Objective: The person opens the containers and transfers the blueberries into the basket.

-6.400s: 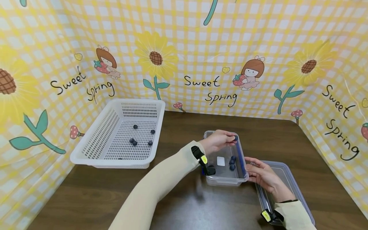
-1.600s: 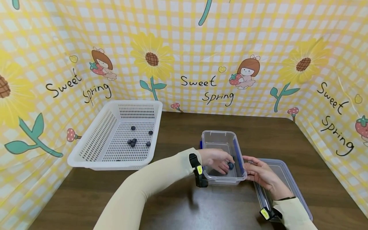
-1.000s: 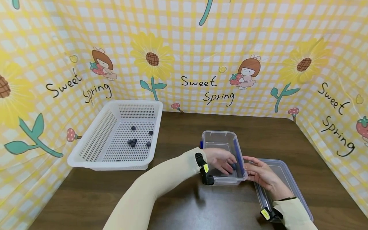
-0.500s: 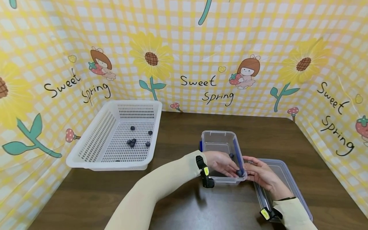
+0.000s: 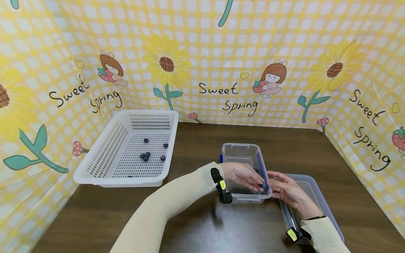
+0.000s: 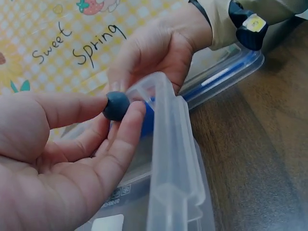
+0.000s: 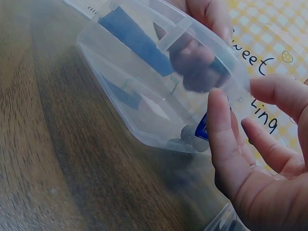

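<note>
clear box: left hand pinches blueberry | basket: blueberries

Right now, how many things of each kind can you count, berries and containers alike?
Dark blue round berries lying in the basket, clearly seen: 6
Dark blue round berry pinched in the left hand, over the box: 1
White perforated plastic basket: 1
Clear plastic box: 1
Clear plastic lid: 1
Total: 10

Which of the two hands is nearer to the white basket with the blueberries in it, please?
Left. The left hand is inside the clear container, pinching a blueberry, on the white basket's side; the right hand rests against the container's far wall.
</note>
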`<state>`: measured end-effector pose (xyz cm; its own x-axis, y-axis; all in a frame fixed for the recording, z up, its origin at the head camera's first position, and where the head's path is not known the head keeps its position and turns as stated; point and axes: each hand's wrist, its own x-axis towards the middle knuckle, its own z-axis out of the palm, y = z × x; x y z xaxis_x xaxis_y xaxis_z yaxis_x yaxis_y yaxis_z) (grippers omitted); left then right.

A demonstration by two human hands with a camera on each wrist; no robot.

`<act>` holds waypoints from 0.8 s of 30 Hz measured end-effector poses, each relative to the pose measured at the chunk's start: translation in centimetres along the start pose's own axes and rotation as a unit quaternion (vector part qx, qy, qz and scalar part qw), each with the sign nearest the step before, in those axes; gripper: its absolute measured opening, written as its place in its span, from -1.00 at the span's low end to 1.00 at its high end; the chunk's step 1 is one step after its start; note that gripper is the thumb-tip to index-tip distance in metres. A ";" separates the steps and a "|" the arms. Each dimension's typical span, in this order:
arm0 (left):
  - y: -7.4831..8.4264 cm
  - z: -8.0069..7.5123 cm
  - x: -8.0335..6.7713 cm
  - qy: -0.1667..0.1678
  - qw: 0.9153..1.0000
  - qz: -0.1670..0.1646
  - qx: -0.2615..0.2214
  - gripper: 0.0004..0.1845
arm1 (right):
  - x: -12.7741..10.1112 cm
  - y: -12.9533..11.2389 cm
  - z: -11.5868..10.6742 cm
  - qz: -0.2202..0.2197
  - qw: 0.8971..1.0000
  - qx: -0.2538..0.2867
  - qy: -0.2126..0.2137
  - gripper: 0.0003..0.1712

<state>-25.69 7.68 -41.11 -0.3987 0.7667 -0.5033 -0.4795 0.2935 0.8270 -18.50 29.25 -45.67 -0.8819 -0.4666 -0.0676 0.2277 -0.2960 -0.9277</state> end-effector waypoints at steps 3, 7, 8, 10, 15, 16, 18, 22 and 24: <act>0.2 0.0 -0.4 0.000 1.000 0.014 0.002 -0.68 | 0.0 0.0 -0.1 -0.002 1.000 0.002 -0.004 -0.64; 0.3 0.0 -1.2 0.004 0.999 0.030 0.018 -0.68 | 0.0 0.1 -0.2 -0.003 1.000 0.005 -0.005 -0.64; 0.3 -0.1 -1.4 0.004 0.999 0.034 0.023 -0.68 | 0.0 0.1 -0.2 -0.002 1.000 0.006 -0.005 -0.65; 0.4 -0.2 -2.0 0.001 0.999 0.040 0.034 -0.67 | 0.0 0.1 -0.1 -0.001 1.000 0.007 -0.005 -0.65; 0.7 -0.9 -3.7 0.007 0.997 0.058 0.056 -0.66 | 0.0 0.2 0.0 0.004 1.000 0.004 0.002 -0.66; 0.9 -1.1 -4.1 0.010 0.997 0.061 0.056 -0.66 | 0.0 0.2 0.0 0.005 1.000 0.003 0.003 -0.66; 1.2 -1.5 -4.9 0.018 0.996 0.068 0.058 -0.65 | 0.0 0.2 0.0 0.004 1.000 0.003 0.007 -0.65; 1.9 -2.3 -6.2 0.035 0.994 0.084 0.060 -0.65 | 0.0 0.2 0.0 0.001 1.000 0.005 0.008 -0.64; 2.1 -2.7 -6.8 0.044 0.993 0.091 0.064 -0.66 | 0.1 0.2 -0.1 -0.002 1.000 0.005 0.007 -0.63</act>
<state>-26.12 1.58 -36.62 -0.5385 0.7631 -0.3574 -0.2915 0.2292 0.9287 -18.55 29.22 -45.89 -0.8885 -0.4537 -0.0689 0.2277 -0.3055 -0.9246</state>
